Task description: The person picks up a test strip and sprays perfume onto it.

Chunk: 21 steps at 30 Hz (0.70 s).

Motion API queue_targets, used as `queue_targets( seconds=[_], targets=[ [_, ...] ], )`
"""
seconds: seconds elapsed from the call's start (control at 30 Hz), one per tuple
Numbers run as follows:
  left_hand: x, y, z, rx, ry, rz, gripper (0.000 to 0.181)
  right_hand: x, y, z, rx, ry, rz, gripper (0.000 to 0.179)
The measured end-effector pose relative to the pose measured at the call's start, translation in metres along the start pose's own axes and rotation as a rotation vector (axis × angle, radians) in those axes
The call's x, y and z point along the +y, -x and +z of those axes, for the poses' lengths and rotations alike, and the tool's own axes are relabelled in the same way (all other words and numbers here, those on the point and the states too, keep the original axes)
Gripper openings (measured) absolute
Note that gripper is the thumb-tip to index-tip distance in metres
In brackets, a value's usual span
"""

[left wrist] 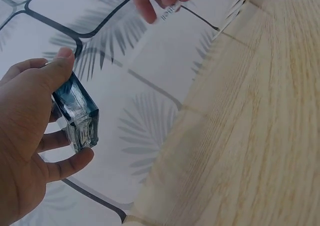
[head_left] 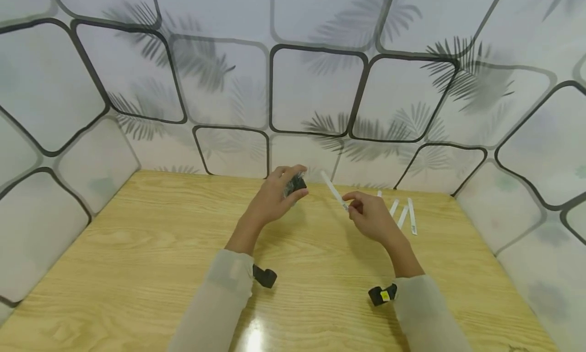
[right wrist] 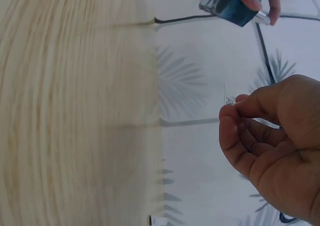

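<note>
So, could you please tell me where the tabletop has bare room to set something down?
The widest bare patch of table lies between the left wall and the left sleeve; another between it and the right sleeve. It is crowded toward the far right, where white strips lie close together near the right hand.

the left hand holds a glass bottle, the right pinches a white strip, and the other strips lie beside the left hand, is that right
Not quite: the other strips lie beside the right hand, as the head view shows. The left hand does hold a glass bottle, and the right pinches a white strip.
</note>
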<state>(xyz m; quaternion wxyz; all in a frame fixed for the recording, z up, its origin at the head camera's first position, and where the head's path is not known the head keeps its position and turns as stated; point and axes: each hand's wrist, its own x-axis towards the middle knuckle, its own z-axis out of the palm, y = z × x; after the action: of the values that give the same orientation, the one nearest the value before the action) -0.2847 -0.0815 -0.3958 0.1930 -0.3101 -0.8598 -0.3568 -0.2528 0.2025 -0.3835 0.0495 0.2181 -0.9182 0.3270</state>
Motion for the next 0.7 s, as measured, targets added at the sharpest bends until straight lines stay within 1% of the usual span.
queue_targets(
  seconds=[0.2,0.3,0.5,0.7],
  targets=[
    [0.001,0.000,0.001,-0.006,0.009,0.023,0.055,0.017,-0.002,-0.003,-0.020,0.008,0.085,0.031],
    [0.000,0.000,0.002,-0.013,0.014,0.022,0.055,0.025,-0.002,-0.004,-0.027,-0.025,0.134,0.034],
    [-0.001,0.001,0.004,-0.029,0.016,0.008,0.055,0.040,-0.001,-0.005,-0.038,-0.065,0.235,0.035],
    [-0.001,0.002,0.003,-0.053,0.008,-0.021,0.056,0.050,-0.002,-0.003,-0.034,-0.106,0.362,0.036]
  ],
)
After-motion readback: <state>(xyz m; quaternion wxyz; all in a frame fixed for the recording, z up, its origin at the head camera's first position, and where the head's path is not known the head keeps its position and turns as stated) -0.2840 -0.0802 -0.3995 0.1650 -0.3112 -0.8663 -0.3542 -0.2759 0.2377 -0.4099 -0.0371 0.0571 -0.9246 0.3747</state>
